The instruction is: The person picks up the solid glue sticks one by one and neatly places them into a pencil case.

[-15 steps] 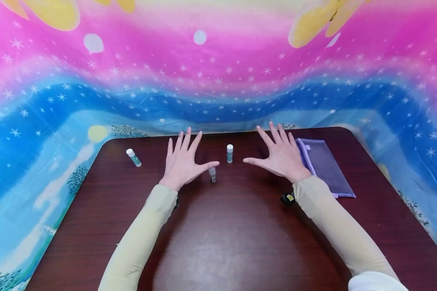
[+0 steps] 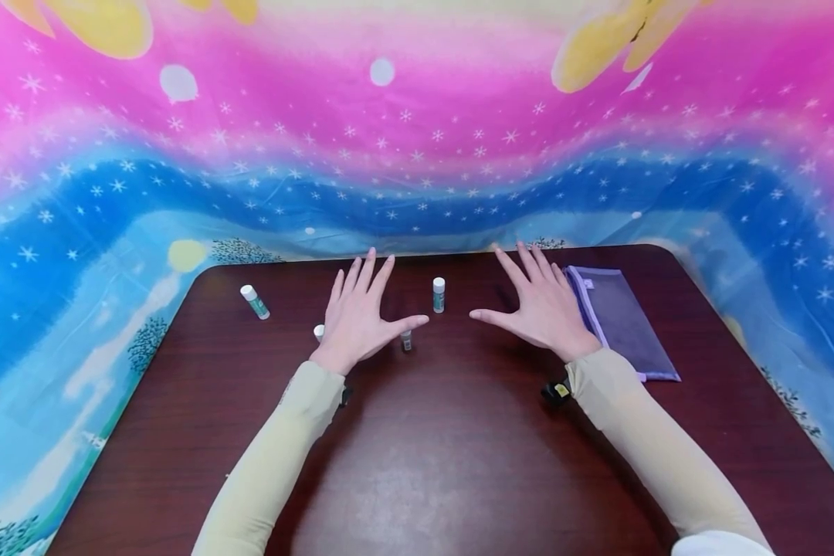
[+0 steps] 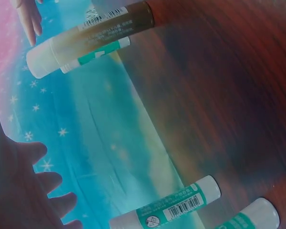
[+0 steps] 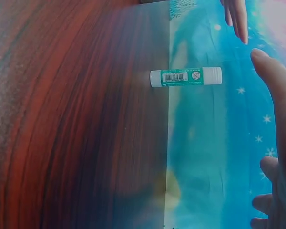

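Note:
Both hands hover over the table with fingers spread, holding nothing. My left hand covers part of a white-capped stick, and its thumb hides the top of a small clear tube. In the left wrist view that clear tube stands in front of a green-labelled glue stick. Two more glue sticks show low there, one with a barcode. A glue stick stands upright between the hands; the right wrist view shows this glue stick too. My right hand is beside the purple mesh zip pouch.
Another glue stick with a white cap stands at the far left of the dark wooden table. Behind the table's back edge hangs a pink and blue cloth printed with snowflakes.
The left hand has shifted a little to the right, bringing a white cap into sight at its left side. My right hand has drifted slightly right and nearer. The sticks and pouch stay put.

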`<control>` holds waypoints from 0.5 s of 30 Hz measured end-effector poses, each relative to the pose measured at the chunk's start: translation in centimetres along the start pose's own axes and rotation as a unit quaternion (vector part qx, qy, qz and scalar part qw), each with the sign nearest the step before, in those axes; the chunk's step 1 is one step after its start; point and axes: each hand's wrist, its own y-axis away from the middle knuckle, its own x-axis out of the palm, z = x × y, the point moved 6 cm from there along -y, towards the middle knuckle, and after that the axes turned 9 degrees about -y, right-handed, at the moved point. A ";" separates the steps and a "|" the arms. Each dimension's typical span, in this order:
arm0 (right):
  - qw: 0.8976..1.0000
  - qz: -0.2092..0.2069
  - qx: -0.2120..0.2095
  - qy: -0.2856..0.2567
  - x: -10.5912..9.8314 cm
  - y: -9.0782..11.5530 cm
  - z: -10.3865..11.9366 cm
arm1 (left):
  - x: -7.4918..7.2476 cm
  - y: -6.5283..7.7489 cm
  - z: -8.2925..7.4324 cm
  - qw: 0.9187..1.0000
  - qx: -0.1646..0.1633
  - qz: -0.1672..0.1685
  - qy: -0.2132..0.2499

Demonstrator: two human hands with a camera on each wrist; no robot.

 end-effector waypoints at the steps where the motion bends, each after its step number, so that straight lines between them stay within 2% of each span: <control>1: 1.000 -0.002 0.000 -0.002 0.0 0.1 -0.1 | -0.1 0.1 -0.1 1.000 0.000 -0.003 0.004; 15: 1.000 -0.013 0.017 -0.019 -0.9 1.2 -1.3 | -0.6 0.9 -0.9 0.998 0.004 -0.014 0.067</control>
